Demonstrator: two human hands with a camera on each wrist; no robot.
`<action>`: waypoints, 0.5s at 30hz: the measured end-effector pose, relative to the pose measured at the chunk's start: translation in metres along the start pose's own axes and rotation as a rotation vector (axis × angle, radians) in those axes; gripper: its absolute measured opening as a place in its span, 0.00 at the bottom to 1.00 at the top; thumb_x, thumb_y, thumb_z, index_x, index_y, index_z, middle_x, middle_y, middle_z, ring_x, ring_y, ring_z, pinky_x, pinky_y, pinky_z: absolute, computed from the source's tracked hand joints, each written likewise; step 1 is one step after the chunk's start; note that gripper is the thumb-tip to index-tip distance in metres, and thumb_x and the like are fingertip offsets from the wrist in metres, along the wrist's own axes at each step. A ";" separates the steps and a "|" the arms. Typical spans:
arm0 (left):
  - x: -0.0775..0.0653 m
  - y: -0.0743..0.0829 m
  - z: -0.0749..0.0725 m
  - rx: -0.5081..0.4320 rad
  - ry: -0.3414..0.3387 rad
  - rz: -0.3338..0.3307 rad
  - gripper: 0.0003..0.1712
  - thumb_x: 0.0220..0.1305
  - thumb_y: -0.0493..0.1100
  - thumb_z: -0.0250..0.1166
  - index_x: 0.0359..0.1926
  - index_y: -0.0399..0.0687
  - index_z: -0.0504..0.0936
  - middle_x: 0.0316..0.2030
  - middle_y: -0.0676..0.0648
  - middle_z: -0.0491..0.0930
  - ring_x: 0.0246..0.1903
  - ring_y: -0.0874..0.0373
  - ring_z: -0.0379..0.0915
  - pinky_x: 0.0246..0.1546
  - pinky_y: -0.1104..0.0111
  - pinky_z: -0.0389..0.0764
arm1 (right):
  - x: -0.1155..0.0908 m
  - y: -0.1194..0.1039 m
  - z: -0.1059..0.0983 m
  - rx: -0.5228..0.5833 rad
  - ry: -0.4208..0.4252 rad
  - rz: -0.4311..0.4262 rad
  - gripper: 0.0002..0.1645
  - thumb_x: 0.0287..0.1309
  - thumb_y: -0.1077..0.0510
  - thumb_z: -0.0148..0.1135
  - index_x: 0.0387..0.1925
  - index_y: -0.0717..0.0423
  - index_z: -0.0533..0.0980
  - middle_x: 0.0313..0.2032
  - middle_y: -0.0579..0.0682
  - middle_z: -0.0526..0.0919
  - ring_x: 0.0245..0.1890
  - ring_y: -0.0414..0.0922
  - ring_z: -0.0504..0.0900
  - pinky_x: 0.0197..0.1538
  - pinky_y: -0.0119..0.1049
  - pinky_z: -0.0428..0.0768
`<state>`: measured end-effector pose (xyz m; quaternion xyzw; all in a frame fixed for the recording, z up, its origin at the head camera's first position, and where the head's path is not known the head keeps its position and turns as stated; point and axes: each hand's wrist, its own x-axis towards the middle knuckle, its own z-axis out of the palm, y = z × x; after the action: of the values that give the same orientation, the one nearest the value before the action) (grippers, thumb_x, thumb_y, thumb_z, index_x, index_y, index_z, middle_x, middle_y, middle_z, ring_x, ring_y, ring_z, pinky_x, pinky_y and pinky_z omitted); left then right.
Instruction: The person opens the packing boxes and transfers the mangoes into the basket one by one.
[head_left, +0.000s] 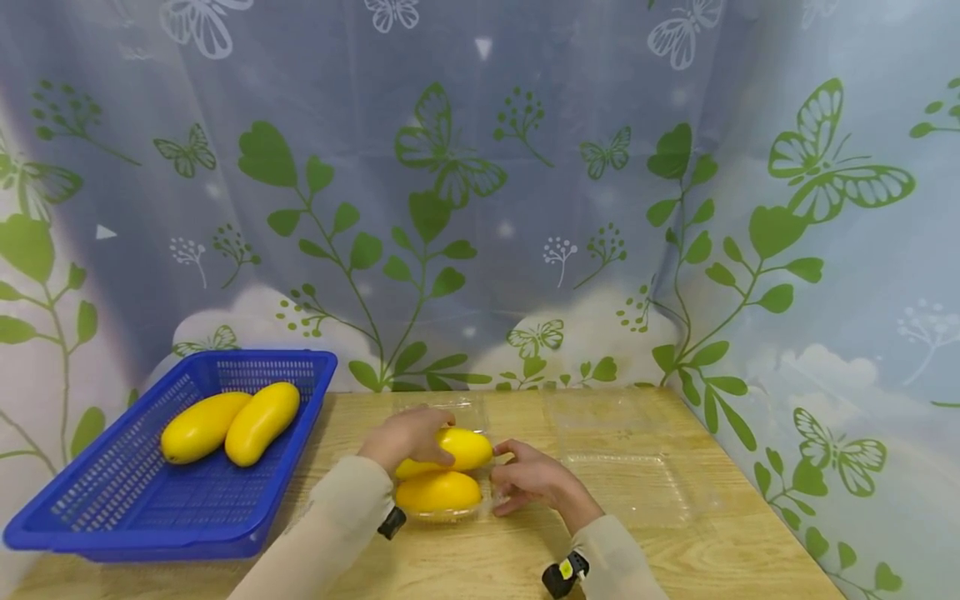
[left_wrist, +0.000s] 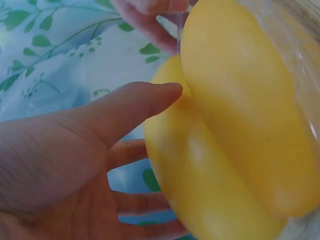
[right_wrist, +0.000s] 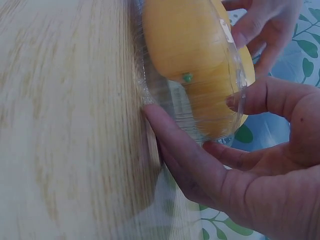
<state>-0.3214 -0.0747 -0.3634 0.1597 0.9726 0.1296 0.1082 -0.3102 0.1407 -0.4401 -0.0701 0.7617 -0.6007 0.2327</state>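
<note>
Two yellow mangoes lie side by side in a clear plastic clamshell container (head_left: 450, 516) at the middle of the table. My left hand (head_left: 408, 439) holds the far mango (head_left: 471, 450) at its left end, thumb over the top and fingers along the far side. The near mango (head_left: 438, 493) rests against it, free of that hand. At the container's right end, my right hand (head_left: 536, 477) grips the plastic wall. In the right wrist view its thumb (right_wrist: 255, 97) touches the rim while other fingers reach low against the side. A green stem nub (right_wrist: 187, 77) shows through the plastic.
On the left stands a blue plastic basket (head_left: 168, 533) with two more mangoes (head_left: 262, 423) inside. Another clear container (head_left: 630, 500) lies open to the right on the wooden table (head_left: 510, 567). A patterned curtain (head_left: 480, 250) hangs behind the table.
</note>
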 end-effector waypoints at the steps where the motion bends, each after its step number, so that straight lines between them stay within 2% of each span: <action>1: 0.001 0.003 0.001 0.007 0.004 0.003 0.32 0.60 0.50 0.77 0.63 0.49 0.79 0.61 0.43 0.81 0.61 0.46 0.76 0.64 0.47 0.76 | 0.000 0.000 0.000 0.001 0.000 -0.002 0.39 0.57 0.67 0.56 0.70 0.67 0.58 0.41 0.58 0.71 0.27 0.44 0.71 0.45 0.52 0.90; 6: 0.007 0.014 0.007 0.034 0.023 -0.016 0.32 0.58 0.51 0.78 0.62 0.50 0.81 0.57 0.46 0.83 0.55 0.48 0.77 0.60 0.50 0.78 | -0.001 0.001 0.000 0.007 -0.002 -0.008 0.39 0.57 0.67 0.56 0.70 0.67 0.58 0.41 0.57 0.71 0.27 0.43 0.71 0.45 0.53 0.90; 12: 0.008 0.020 0.011 0.059 0.017 -0.030 0.30 0.60 0.48 0.77 0.63 0.53 0.80 0.62 0.44 0.81 0.62 0.43 0.74 0.63 0.47 0.77 | 0.000 0.002 0.000 0.012 -0.004 -0.003 0.39 0.57 0.67 0.56 0.70 0.67 0.58 0.40 0.56 0.71 0.27 0.44 0.70 0.45 0.53 0.90; 15: 0.008 0.021 0.012 0.065 0.007 -0.031 0.29 0.60 0.47 0.77 0.63 0.55 0.80 0.61 0.43 0.79 0.59 0.42 0.74 0.61 0.47 0.78 | 0.000 0.001 0.000 0.014 -0.007 -0.003 0.39 0.57 0.67 0.56 0.70 0.66 0.58 0.39 0.55 0.70 0.27 0.44 0.69 0.45 0.53 0.89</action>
<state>-0.3203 -0.0499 -0.3696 0.1477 0.9790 0.0969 0.1016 -0.3105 0.1411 -0.4413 -0.0720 0.7565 -0.6060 0.2350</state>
